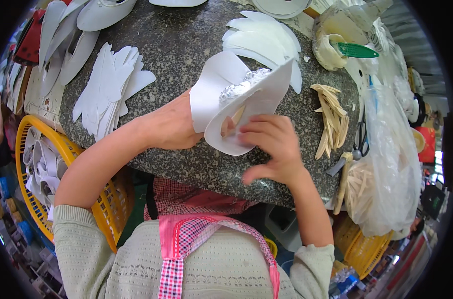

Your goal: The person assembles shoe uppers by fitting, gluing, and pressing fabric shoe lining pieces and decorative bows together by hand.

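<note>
The left hand (174, 123), partly hidden, grips a curved white sheet piece (271, 94) above the table (176, 30), apparently steadying it for the right hand (275, 150), whose thumb and fingers stand wide apart.

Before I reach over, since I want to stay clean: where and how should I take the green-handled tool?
Probably by the green handle, from the right: it juts rightward out of the smeared container, its broad outer end free.

Workshop | speckled worktop (161, 40) | piled white cut-outs (107, 92) | heaped wooden sticks (332, 122) | paste-smeared container (331, 35) | filled yellow basket (110, 209)
</note>
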The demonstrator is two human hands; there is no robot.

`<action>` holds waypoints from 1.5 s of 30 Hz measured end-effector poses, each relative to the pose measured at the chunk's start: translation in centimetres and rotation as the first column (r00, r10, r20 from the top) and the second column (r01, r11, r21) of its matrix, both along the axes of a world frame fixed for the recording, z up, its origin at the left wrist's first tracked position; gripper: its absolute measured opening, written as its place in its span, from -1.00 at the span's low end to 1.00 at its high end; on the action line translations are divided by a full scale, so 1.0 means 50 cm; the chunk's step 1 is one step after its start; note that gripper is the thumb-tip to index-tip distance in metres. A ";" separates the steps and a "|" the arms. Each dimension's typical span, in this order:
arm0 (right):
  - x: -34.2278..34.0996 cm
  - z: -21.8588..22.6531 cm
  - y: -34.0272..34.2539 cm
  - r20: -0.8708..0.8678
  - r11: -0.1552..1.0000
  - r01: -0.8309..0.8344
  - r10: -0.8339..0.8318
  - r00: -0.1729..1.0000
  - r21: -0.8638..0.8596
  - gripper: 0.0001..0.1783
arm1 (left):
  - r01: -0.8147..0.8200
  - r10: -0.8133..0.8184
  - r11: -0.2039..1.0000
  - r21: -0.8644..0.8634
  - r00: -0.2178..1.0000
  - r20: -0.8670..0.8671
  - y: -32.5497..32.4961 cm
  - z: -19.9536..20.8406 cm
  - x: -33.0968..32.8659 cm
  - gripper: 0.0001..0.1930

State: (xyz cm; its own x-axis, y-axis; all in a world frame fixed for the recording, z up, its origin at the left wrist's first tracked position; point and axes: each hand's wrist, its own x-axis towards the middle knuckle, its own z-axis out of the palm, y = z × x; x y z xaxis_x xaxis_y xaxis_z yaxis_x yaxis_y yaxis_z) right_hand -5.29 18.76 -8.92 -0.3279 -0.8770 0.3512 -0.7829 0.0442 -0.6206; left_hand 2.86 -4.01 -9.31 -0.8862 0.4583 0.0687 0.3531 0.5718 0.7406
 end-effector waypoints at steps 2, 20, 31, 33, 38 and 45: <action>0.017 -0.008 -0.030 -0.182 0.997 0.054 -0.044 0.982 0.047 -0.68 | -0.054 0.044 0.995 0.090 0.993 0.109 0.004 0.000 -0.008 -0.68; 0.115 0.049 0.024 0.869 0.577 0.685 0.461 0.177 -0.446 -0.22 | -0.430 0.175 0.498 0.753 0.900 0.398 0.120 0.115 -0.021 -0.83; 0.107 0.038 0.024 0.901 0.664 0.613 0.262 0.347 -0.429 -0.17 | -0.438 0.336 0.753 0.491 0.898 0.286 0.121 0.124 -0.031 -0.65; 0.105 0.035 0.020 0.903 0.656 0.623 0.261 0.341 -0.425 -0.18 | -0.491 0.492 0.679 0.546 0.856 0.157 0.129 0.107 -0.020 -0.74; 0.106 0.038 0.014 0.908 0.660 0.625 0.269 0.322 -0.417 -0.20 | -0.495 0.558 0.555 0.668 0.817 0.142 0.140 0.108 -0.024 -0.79; 0.098 0.033 0.001 0.886 0.590 0.662 0.340 0.315 -0.462 -0.31 | -0.431 0.611 0.791 0.433 0.574 -0.544 0.120 0.076 -0.073 -0.83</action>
State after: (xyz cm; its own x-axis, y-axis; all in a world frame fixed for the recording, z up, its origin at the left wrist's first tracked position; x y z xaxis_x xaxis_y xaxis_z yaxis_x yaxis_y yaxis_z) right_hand -0.41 18.78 -7.28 -0.9228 -0.3720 0.1007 0.2048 -0.6945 -0.6897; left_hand -0.79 1.98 -5.51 -0.6590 -0.1801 0.7303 0.4714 0.6577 0.5876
